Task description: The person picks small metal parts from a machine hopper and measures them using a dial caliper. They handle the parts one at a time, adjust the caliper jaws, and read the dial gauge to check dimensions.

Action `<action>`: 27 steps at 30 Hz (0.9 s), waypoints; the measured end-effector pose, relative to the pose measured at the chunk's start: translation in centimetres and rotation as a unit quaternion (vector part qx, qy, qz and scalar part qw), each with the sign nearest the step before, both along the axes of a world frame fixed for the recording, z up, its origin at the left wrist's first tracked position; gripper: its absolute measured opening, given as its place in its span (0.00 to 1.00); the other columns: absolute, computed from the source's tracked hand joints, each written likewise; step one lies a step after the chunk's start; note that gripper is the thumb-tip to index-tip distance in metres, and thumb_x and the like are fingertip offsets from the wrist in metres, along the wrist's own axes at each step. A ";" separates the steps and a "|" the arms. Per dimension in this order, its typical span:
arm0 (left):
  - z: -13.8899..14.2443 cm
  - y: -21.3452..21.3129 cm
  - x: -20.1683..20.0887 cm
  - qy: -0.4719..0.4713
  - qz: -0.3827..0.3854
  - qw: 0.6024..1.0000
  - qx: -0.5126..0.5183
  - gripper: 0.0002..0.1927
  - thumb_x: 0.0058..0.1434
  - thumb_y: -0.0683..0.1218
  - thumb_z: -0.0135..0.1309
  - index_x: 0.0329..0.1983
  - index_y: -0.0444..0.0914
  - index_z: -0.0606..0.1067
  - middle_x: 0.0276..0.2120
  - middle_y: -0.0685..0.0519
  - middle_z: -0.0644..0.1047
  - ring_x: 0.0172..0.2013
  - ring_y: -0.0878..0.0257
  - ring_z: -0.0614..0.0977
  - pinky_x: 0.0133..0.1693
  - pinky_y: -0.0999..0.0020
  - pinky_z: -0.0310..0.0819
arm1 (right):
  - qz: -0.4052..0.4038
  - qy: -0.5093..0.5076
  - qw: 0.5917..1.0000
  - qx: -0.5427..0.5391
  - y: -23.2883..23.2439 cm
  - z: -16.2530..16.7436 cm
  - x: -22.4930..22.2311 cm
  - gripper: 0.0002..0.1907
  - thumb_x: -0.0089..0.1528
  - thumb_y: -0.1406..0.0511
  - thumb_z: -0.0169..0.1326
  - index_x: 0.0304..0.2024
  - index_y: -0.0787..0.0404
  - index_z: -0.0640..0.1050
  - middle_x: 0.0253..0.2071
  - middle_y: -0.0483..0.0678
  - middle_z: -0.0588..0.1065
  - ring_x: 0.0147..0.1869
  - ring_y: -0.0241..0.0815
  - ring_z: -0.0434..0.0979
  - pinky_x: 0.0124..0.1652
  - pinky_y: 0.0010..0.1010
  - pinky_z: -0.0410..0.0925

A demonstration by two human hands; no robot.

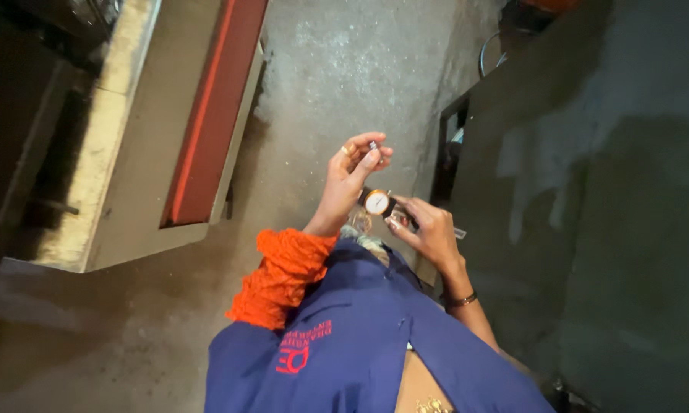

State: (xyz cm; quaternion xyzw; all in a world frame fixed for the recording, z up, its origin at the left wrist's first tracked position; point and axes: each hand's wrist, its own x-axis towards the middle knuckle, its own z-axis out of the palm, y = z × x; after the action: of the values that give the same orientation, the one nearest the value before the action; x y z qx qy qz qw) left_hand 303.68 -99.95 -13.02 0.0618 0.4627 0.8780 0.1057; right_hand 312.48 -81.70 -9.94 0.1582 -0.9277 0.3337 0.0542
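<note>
My left hand point(348, 180), with a ring on one finger and an orange sleeve behind it, is raised in front of me and pinches a small dark part point(373, 144) at its fingertips. Just below and to the right, my right hand point(430, 231), a thin bracelet on its wrist, holds a wristwatch point(376, 202) with a white round dial, a gold-coloured case and a dark strap. The two hands are close together, and the watch lies between them, close to the heel of the left hand. A blue apron point(359, 336) covers my front.
A grey concrete floor point(344, 69) lies below. A long grey bench with a red strip point(207, 115) stands at the left. A dark grey metal cabinet point(589, 191) fills the right side, with an open dark gap point(447, 153) at its edge.
</note>
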 end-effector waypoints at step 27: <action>-6.5 6.3 -41.2 -0.081 0.143 0.985 -0.053 0.16 0.70 0.43 0.52 0.59 0.32 0.73 0.46 0.47 0.81 0.45 0.62 0.82 0.50 0.69 0.78 | -0.046 -0.050 0.998 0.005 9.1 -6.3 -43.8 0.22 0.58 0.58 0.65 0.50 0.64 0.81 0.32 0.51 0.79 0.30 0.44 0.79 0.33 0.34 0.72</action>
State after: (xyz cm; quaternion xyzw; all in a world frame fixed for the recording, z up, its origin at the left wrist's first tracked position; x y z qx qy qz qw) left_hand 262.45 -93.64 -19.57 -0.0816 0.5026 0.8604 0.0196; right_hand 268.64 -72.63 -16.25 0.0987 -0.9373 0.3334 0.0227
